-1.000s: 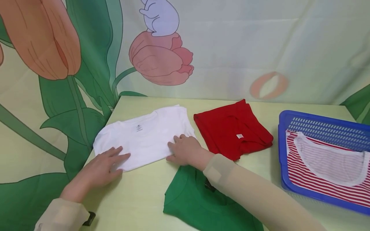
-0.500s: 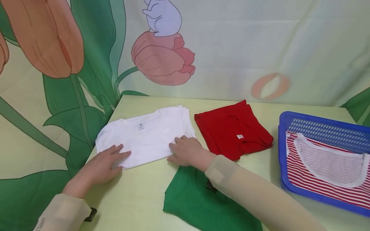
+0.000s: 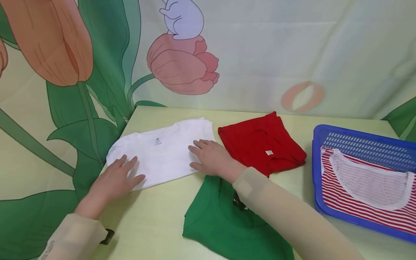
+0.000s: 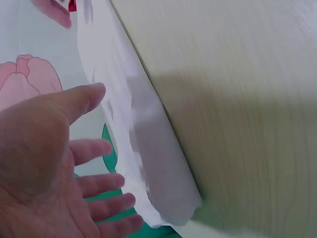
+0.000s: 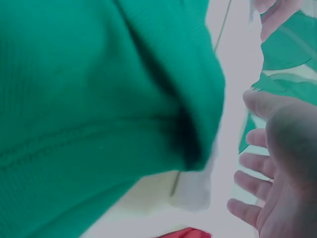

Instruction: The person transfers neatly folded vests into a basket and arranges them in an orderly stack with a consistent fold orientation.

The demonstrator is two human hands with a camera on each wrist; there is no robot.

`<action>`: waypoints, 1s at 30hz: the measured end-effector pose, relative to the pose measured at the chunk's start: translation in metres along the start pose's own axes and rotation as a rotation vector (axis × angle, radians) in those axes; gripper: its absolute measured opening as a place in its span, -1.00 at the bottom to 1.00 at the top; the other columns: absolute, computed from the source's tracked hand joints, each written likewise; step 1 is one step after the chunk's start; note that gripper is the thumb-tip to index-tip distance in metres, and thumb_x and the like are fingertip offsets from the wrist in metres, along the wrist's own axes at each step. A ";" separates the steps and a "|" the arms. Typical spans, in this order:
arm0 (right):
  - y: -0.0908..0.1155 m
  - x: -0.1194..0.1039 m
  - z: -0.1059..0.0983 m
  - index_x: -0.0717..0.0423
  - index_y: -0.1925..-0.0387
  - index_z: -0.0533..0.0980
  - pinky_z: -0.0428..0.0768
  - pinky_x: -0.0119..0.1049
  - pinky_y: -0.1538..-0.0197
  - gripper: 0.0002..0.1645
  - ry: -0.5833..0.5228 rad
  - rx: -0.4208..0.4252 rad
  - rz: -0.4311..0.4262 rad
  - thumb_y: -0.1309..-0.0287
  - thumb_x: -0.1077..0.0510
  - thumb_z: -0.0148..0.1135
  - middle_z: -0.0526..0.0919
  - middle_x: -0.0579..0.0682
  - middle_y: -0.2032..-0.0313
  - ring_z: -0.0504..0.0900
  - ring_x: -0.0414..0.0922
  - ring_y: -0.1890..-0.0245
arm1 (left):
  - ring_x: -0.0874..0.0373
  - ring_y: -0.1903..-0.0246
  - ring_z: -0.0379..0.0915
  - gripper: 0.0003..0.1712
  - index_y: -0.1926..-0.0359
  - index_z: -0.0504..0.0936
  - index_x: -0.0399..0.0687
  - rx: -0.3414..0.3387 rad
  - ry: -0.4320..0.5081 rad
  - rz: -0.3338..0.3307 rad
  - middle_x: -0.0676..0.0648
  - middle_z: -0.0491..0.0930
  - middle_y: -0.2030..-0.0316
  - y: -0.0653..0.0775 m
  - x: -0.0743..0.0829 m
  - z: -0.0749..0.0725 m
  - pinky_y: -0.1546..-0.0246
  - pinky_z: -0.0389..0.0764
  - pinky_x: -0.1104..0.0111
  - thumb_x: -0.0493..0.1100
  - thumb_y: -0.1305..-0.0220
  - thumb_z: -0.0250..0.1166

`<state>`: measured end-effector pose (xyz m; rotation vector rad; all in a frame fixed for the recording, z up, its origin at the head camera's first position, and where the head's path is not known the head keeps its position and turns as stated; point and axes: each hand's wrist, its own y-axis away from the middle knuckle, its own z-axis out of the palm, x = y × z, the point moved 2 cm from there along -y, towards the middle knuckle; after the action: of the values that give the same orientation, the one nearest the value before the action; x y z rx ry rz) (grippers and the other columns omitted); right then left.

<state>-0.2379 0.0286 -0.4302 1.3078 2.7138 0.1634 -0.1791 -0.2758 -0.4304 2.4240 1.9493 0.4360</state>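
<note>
We see left grip (image 3: 114, 180), right grip (image 3: 212, 157) spread, empty, over white shirt (image 3: 165, 155) — best, we judge, smooth outward, light even pressure.

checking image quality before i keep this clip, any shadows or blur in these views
Head view: soft shadow on the table beside the left hand; left wrist view: broad, soft-edged shadow across the table; right wrist view: green garment close up and soft-focused, paler areas washed out.
</note>
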 end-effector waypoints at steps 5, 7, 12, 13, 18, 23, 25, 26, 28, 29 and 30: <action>-0.001 0.009 0.012 0.02 -0.65 0.23 0.20 -0.04 -0.63 -0.18 -0.017 -0.051 -0.014 -0.57 -0.20 0.15 0.28 0.09 -0.62 0.21 0.09 -0.63 | -0.59 -0.50 0.03 -0.10 -0.55 0.25 -0.47 -0.056 -0.010 -0.030 -0.68 0.11 -0.49 -0.006 0.002 0.005 -0.44 0.24 -0.36 0.16 -0.56 0.21; -0.001 0.011 0.017 0.02 -0.65 0.24 0.19 -0.05 -0.64 -0.19 -0.016 -0.067 -0.021 -0.57 -0.20 0.15 0.28 0.09 -0.62 0.20 0.09 -0.64 | -0.61 -0.50 0.01 -0.11 -0.55 0.24 -0.48 -0.076 -0.010 -0.026 -0.68 0.09 -0.50 -0.007 0.001 0.009 -0.44 0.24 -0.37 0.14 -0.56 0.21; 0.000 0.012 0.024 0.01 -0.64 0.27 0.18 -0.06 -0.64 -0.21 -0.005 -0.075 -0.026 -0.58 -0.20 0.13 0.26 0.09 -0.62 0.20 0.07 -0.64 | -0.63 -0.51 -0.02 -0.11 -0.57 0.22 -0.46 -0.093 -0.007 -0.035 -0.67 0.05 -0.52 -0.008 0.000 0.016 -0.43 0.21 -0.41 0.12 -0.55 0.22; 0.000 0.012 0.024 0.00 -0.64 0.28 0.18 -0.06 -0.64 -0.22 0.000 -0.074 -0.024 -0.58 -0.20 0.13 0.26 0.09 -0.62 0.20 0.07 -0.64 | -0.62 -0.51 -0.03 -0.10 -0.57 0.22 -0.45 -0.092 -0.007 -0.036 -0.66 0.04 -0.53 -0.009 0.000 0.016 -0.44 0.21 -0.41 0.12 -0.55 0.22; 0.003 0.007 0.022 0.03 -0.63 0.29 0.21 -0.07 -0.63 -0.22 0.014 -0.065 -0.014 -0.58 -0.20 0.13 0.29 0.10 -0.61 0.24 0.07 -0.62 | -0.61 -0.52 -0.04 -0.11 -0.58 0.23 -0.42 -0.085 -0.008 -0.026 -0.64 0.04 -0.54 -0.011 -0.005 0.017 -0.44 0.20 -0.41 0.13 -0.54 0.23; 0.008 0.000 0.020 0.04 -0.61 0.31 0.24 -0.11 -0.62 -0.22 0.009 -0.066 -0.011 -0.57 -0.20 0.14 0.31 0.11 -0.60 0.27 0.08 -0.61 | -0.58 -0.53 -0.03 -0.10 -0.59 0.25 -0.36 -0.083 0.001 0.001 -0.61 0.05 -0.55 -0.015 -0.015 0.016 -0.44 0.21 -0.40 0.17 -0.53 0.25; 0.010 -0.002 0.021 0.03 -0.61 0.32 0.28 -0.11 -0.60 -0.23 -0.002 -0.071 -0.009 -0.57 -0.21 0.14 0.32 0.11 -0.59 0.28 0.08 -0.60 | -0.56 -0.54 -0.03 -0.09 -0.59 0.26 -0.33 -0.083 0.007 0.016 -0.59 0.06 -0.56 -0.018 -0.019 0.016 -0.44 0.21 -0.40 0.19 -0.52 0.26; 0.011 -0.003 0.021 0.03 -0.61 0.32 0.30 -0.10 -0.59 -0.23 -0.010 -0.074 -0.009 -0.57 -0.21 0.14 0.32 0.11 -0.59 0.29 0.08 -0.60 | -0.55 -0.54 -0.03 -0.08 -0.59 0.27 -0.32 -0.082 0.010 0.024 -0.58 0.07 -0.56 -0.019 -0.021 0.015 -0.44 0.22 -0.40 0.20 -0.51 0.27; 0.013 -0.005 0.022 0.02 -0.60 0.34 0.37 -0.08 -0.56 -0.24 -0.027 -0.068 -0.010 -0.57 -0.21 0.14 0.34 0.12 -0.58 0.31 0.09 -0.59 | -0.53 -0.54 -0.02 -0.08 -0.59 0.28 -0.30 -0.079 0.017 0.037 -0.56 0.08 -0.57 -0.021 -0.026 0.014 -0.43 0.23 -0.40 0.21 -0.50 0.28; 0.014 -0.005 0.022 0.02 -0.60 0.34 0.40 -0.07 -0.54 -0.24 -0.033 -0.063 -0.012 -0.57 -0.21 0.14 0.35 0.11 -0.58 0.31 0.09 -0.59 | -0.53 -0.54 -0.02 -0.07 -0.59 0.28 -0.30 -0.079 0.022 0.041 -0.55 0.08 -0.57 -0.022 -0.028 0.013 -0.43 0.22 -0.41 0.21 -0.49 0.29; 0.014 -0.006 0.023 0.02 -0.60 0.35 0.42 -0.07 -0.52 -0.25 -0.035 -0.059 -0.015 -0.57 -0.21 0.14 0.36 0.11 -0.57 0.32 0.09 -0.58 | -0.53 -0.55 -0.03 -0.07 -0.59 0.29 -0.29 -0.079 0.028 0.042 -0.54 0.08 -0.57 -0.022 -0.029 0.013 -0.43 0.21 -0.42 0.22 -0.48 0.30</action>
<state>-0.2195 0.0337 -0.4501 1.2614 2.6677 0.2152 -0.2033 -0.2964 -0.4527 2.4272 1.8564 0.5409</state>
